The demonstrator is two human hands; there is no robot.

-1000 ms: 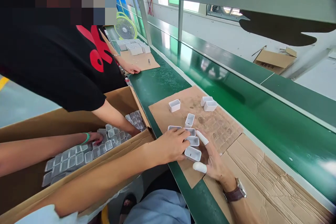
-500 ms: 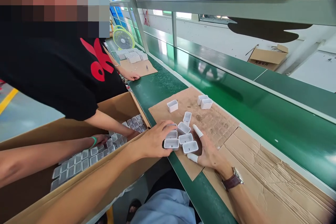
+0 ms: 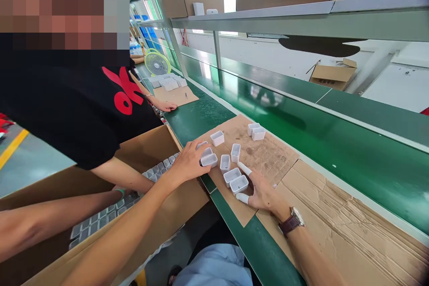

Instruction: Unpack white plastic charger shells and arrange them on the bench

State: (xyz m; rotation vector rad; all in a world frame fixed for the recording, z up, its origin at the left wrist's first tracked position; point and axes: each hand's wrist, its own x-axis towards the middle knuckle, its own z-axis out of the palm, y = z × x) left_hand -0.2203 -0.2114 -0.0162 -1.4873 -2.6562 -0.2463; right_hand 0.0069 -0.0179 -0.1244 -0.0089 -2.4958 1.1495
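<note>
My left hand (image 3: 192, 161) is closed around a small group of white rectangular plastic cups (image 3: 209, 160), at the bench edge beside the carton. Its fingers partly hide the cups behind. My right hand (image 3: 259, 187) has thumb and forefinger spread, both in white finger cots. They lie beside two white cups (image 3: 239, 184) set side by side; the thumb is close against the nearer one. Just beyond stand two separate cups, one upright cup (image 3: 235, 153) near my forefinger and another cup (image 3: 225, 163) to its left. All sit on a cardboard sheet (image 3: 268, 156).
Farther off on the cardboard are a single cup (image 3: 217, 138) and a pair of cups (image 3: 258, 133). A large carton (image 3: 174, 214) with rows of cups stands left, a co-worker's arms (image 3: 124, 174) reaching in. A green conveyor (image 3: 301, 138) runs behind, under a shelf (image 3: 254, 15).
My left hand has moved left with its cups, away from the others. The tilted cup in the middle now stands level. My right hand has shifted slightly left.
</note>
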